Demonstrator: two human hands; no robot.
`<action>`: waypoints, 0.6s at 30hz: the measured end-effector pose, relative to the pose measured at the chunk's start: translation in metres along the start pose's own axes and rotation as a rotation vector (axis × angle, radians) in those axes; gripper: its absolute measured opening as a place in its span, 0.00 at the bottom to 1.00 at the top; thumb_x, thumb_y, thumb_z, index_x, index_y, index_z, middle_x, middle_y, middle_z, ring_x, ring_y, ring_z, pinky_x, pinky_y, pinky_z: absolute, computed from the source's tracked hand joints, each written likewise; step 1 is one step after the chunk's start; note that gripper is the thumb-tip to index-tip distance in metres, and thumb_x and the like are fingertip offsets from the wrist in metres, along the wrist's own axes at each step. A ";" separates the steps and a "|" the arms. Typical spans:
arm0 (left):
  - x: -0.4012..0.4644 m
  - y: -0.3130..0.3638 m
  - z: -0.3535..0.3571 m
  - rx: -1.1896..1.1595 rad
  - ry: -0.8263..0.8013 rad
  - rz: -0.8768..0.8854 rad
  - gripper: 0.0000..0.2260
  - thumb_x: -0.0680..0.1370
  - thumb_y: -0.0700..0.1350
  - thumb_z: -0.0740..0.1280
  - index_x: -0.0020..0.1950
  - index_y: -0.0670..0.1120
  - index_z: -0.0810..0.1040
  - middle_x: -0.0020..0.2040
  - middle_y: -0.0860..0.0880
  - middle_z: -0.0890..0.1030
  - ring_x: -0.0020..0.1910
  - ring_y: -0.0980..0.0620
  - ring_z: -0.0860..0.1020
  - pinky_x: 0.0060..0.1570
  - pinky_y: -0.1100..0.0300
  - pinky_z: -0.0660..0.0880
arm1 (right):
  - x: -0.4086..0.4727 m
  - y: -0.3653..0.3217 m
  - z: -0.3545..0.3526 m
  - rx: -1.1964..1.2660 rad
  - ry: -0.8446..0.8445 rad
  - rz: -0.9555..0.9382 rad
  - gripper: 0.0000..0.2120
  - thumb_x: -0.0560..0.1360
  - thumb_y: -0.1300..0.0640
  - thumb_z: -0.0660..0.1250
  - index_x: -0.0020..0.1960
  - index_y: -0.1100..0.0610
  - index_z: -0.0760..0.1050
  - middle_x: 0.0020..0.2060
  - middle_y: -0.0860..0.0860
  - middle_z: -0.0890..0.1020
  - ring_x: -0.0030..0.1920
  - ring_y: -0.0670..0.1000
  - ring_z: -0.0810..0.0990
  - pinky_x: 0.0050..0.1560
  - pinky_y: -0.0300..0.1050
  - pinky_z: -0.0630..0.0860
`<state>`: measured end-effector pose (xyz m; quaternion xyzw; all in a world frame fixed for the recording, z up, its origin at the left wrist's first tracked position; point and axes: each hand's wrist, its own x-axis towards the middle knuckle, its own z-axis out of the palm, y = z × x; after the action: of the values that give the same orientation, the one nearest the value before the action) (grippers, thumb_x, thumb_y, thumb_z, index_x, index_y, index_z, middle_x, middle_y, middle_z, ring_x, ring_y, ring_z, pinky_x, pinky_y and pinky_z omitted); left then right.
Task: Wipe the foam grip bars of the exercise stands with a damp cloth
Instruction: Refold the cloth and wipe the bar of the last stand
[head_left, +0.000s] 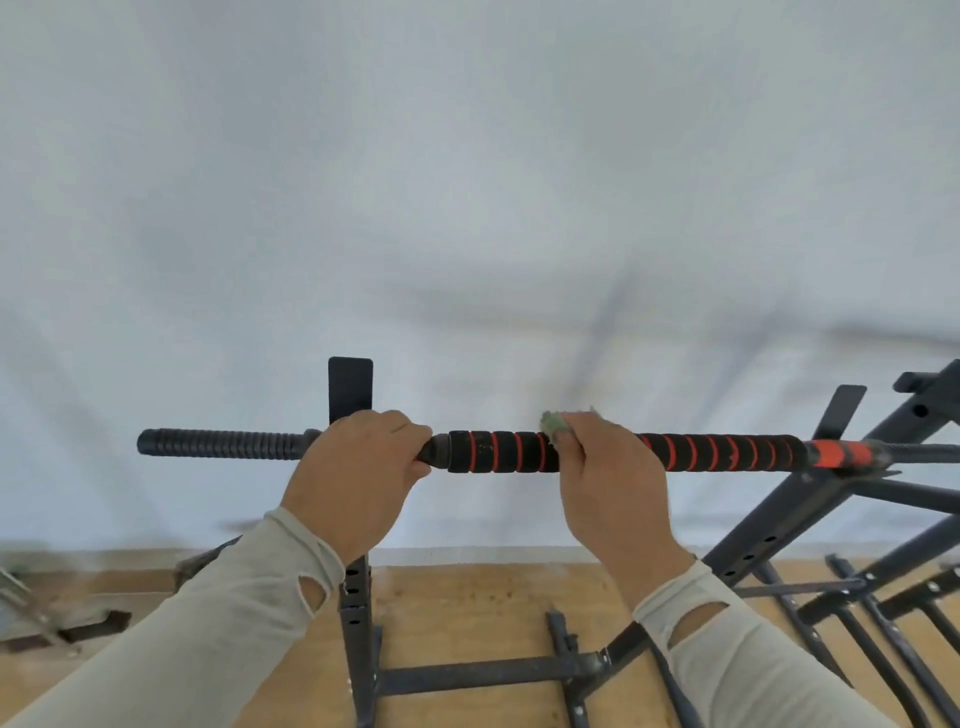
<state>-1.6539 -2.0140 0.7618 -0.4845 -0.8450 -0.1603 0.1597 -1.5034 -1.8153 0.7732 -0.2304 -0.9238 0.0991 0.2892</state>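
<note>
While your left hand (358, 462) grips the bar (727, 451) mid-frame, your right hand (608, 467) presses the cloth (554, 422) around its foam; the striped stretch rightward likely remains.

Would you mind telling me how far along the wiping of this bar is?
Done: nothing can be judged clean from this view. In hand: the right hand holds a green cloth on the striped foam grip, while the left hand grips the bar beside it. Left: probably the foam to the right and the black grip at the left end.
</note>
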 end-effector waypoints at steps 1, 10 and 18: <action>0.000 -0.001 0.001 -0.007 0.013 0.008 0.05 0.77 0.50 0.71 0.50 0.50 0.80 0.38 0.55 0.77 0.36 0.50 0.76 0.40 0.54 0.76 | -0.001 -0.020 0.008 0.007 0.007 -0.064 0.13 0.84 0.51 0.56 0.47 0.52 0.77 0.36 0.46 0.78 0.36 0.50 0.76 0.39 0.47 0.76; 0.000 -0.005 0.004 -0.027 0.063 0.045 0.07 0.75 0.48 0.74 0.50 0.49 0.81 0.39 0.53 0.78 0.37 0.49 0.77 0.38 0.51 0.78 | 0.009 -0.032 0.019 -0.106 -0.072 -0.504 0.11 0.76 0.63 0.62 0.54 0.52 0.77 0.48 0.46 0.84 0.49 0.52 0.81 0.50 0.44 0.77; 0.001 -0.007 0.006 -0.008 0.080 0.054 0.08 0.74 0.50 0.75 0.50 0.51 0.81 0.38 0.54 0.79 0.35 0.51 0.77 0.38 0.56 0.77 | 0.027 -0.018 -0.014 -0.334 -0.251 -0.185 0.08 0.78 0.61 0.66 0.44 0.53 0.69 0.33 0.47 0.74 0.32 0.54 0.77 0.34 0.51 0.77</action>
<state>-1.6614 -2.0142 0.7554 -0.5010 -0.8239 -0.1784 0.1958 -1.5212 -1.8172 0.8036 -0.1751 -0.9734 -0.0543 0.1376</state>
